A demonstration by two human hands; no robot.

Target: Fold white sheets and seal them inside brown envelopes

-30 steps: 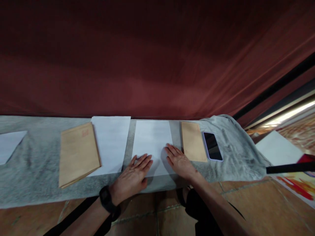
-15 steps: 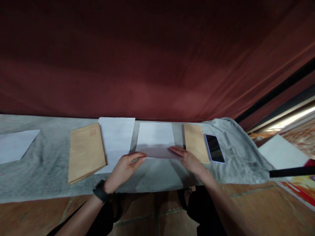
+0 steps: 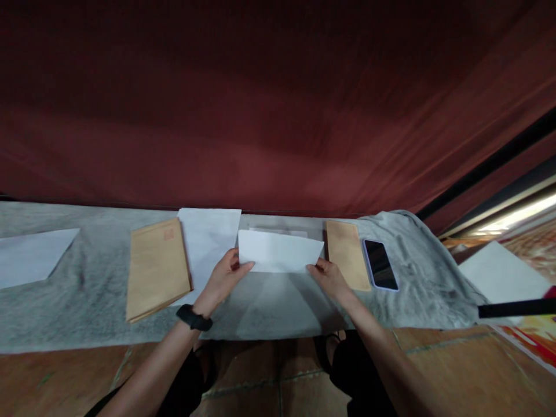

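A white sheet of paper [image 3: 278,250] is lifted off the grey cloth [image 3: 78,301], its near edge raised and curled toward its far edge. My left hand [image 3: 223,277] pinches its near left corner. My right hand [image 3: 329,277] pinches its near right corner. A black watch sits on my left wrist. A second white sheet [image 3: 208,237] lies flat just left of the lifted one. A small brown envelope [image 3: 345,253] lies just right of my right hand.
A stack of large brown envelopes [image 3: 157,267] lies to the left, another white sheet [image 3: 30,255] at the far left. A black phone [image 3: 380,264] lies right of the small envelope. A red curtain [image 3: 260,116] hangs behind. More paper [image 3: 504,272] and a black bar [image 3: 516,308] lie on the floor at right.
Both hands went from lying flat on the white sheet to pinching its near corners, and they have lifted that edge up and away from me.
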